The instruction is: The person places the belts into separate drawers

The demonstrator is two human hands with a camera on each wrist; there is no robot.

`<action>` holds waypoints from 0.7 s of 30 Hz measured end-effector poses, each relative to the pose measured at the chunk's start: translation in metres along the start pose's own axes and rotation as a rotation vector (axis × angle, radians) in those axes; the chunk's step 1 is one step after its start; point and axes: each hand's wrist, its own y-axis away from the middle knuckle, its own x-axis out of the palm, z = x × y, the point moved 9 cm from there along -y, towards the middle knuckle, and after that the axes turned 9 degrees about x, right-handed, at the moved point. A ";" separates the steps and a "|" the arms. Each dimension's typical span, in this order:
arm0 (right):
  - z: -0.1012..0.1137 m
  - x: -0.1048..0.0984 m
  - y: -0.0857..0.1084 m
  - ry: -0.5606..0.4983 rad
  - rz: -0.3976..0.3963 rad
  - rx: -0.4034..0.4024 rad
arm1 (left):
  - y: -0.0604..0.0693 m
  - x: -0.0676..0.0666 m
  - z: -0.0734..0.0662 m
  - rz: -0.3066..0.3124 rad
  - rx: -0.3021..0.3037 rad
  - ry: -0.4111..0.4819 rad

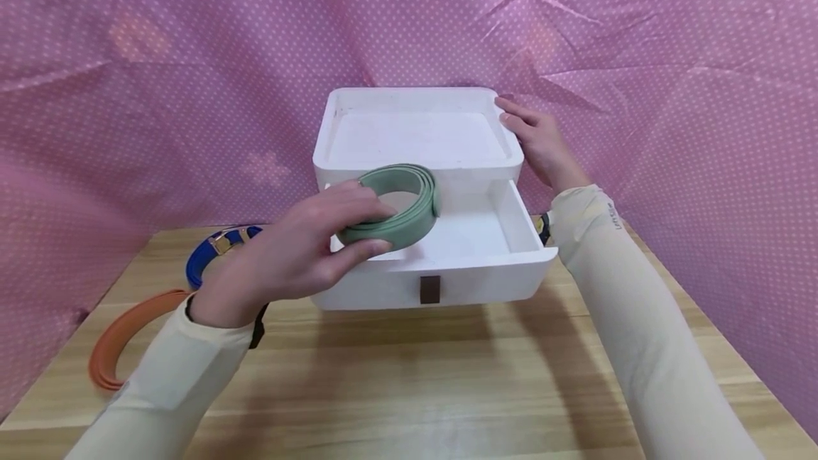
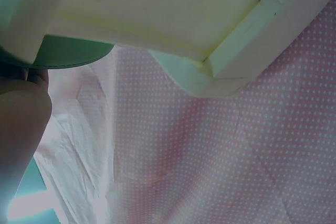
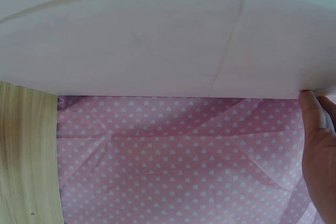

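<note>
In the head view, my left hand [image 1: 297, 243] pinches a coiled green belt [image 1: 418, 222], fingers inside the ring and thumb below its lower edge. The coil is held over the pulled-out drawer [image 1: 469, 282] of a white box [image 1: 417, 172]. This drawer has a small brown tab [image 1: 430, 289] on its front. My right hand [image 1: 542, 144] rests against the box's right rim, its fingers fairly straight. The left wrist view catches part of the green belt beside the hand [image 2: 23, 119]. In the right wrist view, the fingertips touch the white side of the box.
On the wooden table [image 1: 396, 389] at the left lie a coiled orange belt [image 1: 111, 346] and a blue belt [image 1: 198, 265] with a gold buckle, both partly behind my left arm. Pink dotted cloth [image 1: 409, 20] hangs behind and at both sides. The box has a shallow tray top.
</note>
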 end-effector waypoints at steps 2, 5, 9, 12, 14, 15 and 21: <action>0.000 0.000 0.000 0.000 -0.002 -0.003 | 0.001 0.002 0.003 0.009 -0.019 -0.001; -0.001 0.000 0.000 -0.003 -0.004 -0.003 | 0.003 0.005 0.007 0.027 -0.055 0.008; -0.001 0.000 0.000 0.002 -0.007 0.007 | 0.003 0.010 0.013 0.049 -0.091 0.015; -0.001 0.000 0.001 0.014 -0.009 0.012 | 0.002 0.013 0.016 0.063 -0.101 0.016; -0.001 0.000 0.001 0.012 -0.011 0.011 | 0.000 0.015 0.017 0.066 -0.095 0.027; -0.002 0.000 0.001 0.008 -0.012 0.012 | -0.001 0.015 0.017 0.066 -0.091 0.033; -0.002 0.000 0.001 0.003 -0.007 -0.001 | -0.005 0.021 0.018 0.081 -0.074 0.043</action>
